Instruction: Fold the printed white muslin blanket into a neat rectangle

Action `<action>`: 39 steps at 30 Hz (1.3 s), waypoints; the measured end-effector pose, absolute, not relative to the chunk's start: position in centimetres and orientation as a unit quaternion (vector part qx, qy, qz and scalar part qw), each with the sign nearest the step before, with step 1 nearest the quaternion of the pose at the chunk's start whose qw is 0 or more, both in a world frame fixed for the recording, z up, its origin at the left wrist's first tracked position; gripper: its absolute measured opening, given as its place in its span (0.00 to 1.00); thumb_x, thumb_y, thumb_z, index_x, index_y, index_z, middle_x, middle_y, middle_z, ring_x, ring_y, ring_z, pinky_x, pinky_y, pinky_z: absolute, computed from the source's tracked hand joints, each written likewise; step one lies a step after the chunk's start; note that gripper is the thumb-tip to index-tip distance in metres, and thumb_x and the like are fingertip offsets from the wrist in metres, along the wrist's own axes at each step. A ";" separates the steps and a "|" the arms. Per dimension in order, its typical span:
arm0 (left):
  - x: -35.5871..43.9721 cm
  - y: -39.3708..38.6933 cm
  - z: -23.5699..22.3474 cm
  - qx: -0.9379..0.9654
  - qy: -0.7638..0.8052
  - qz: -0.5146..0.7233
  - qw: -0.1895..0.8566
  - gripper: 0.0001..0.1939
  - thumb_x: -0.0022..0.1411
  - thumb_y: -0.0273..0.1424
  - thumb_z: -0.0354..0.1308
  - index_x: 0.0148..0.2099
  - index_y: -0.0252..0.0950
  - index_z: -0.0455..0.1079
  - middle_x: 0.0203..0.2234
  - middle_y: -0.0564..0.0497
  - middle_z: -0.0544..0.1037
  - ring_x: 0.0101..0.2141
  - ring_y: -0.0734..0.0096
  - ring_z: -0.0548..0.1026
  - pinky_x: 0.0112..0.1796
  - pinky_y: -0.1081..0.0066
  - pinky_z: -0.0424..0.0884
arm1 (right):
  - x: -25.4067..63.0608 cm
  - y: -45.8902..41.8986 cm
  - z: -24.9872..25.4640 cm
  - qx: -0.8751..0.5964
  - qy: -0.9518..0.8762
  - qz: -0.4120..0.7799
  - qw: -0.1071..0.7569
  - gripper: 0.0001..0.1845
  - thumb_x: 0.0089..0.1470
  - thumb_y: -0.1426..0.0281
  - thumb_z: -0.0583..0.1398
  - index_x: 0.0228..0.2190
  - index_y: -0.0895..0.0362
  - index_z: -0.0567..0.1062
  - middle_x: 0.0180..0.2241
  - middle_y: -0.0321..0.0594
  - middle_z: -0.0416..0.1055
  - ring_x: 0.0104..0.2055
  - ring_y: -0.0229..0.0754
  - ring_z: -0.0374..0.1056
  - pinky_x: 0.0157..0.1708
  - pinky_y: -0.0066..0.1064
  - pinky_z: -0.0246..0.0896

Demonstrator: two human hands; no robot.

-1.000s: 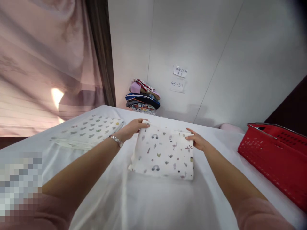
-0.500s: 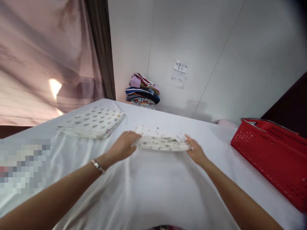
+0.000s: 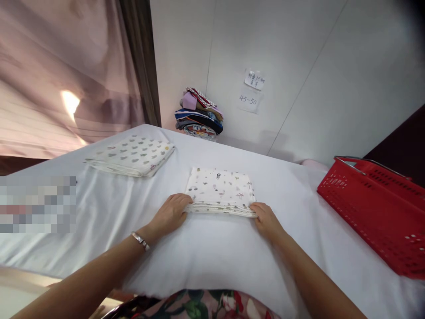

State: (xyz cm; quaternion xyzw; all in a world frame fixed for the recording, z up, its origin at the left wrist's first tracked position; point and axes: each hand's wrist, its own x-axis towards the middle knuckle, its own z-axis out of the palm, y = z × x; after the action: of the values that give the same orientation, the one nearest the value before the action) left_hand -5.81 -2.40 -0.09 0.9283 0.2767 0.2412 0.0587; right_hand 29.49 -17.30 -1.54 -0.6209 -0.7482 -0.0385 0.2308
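A folded white cloth with small coloured prints (image 3: pixel 221 188) lies flat on the white-covered table (image 3: pixel 206 248) in front of me. My left hand (image 3: pixel 171 213) grips its near left corner, fingers curled under the edge. At the near right corner my right hand (image 3: pixel 265 220) pinches the same cloth. A bracelet sits on my left wrist.
A second folded cloth with a green print (image 3: pixel 133 154) lies at the table's far left. A red plastic basket (image 3: pixel 375 206) stands at the right. A stack of coloured folded fabrics (image 3: pixel 199 116) rests against the white wall, beside a pink curtain (image 3: pixel 66 71).
The printed cloth was folded over toward me and now lies as a smaller, thicker square. Both hands moved from its far edge to its near corners.
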 end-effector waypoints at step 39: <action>-1.6 -2.5 1.2 0.899 0.303 0.252 0.191 0.14 0.65 0.33 0.44 0.33 0.37 0.68 0.29 0.51 0.72 0.33 0.69 0.68 0.37 0.67 0.64 | 24.8 -14.9 -1.3 -0.624 -0.706 0.004 0.334 0.12 0.60 0.69 0.48 0.32 0.54 0.70 0.33 0.42 0.68 0.37 0.44 0.63 0.37 0.37 0.59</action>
State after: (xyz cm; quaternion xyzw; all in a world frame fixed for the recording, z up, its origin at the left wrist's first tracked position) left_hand -1.57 -2.46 1.19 0.8989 0.3035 0.2519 0.1910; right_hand 24.76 -14.93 -1.31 -0.6241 -0.7065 0.0042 0.3338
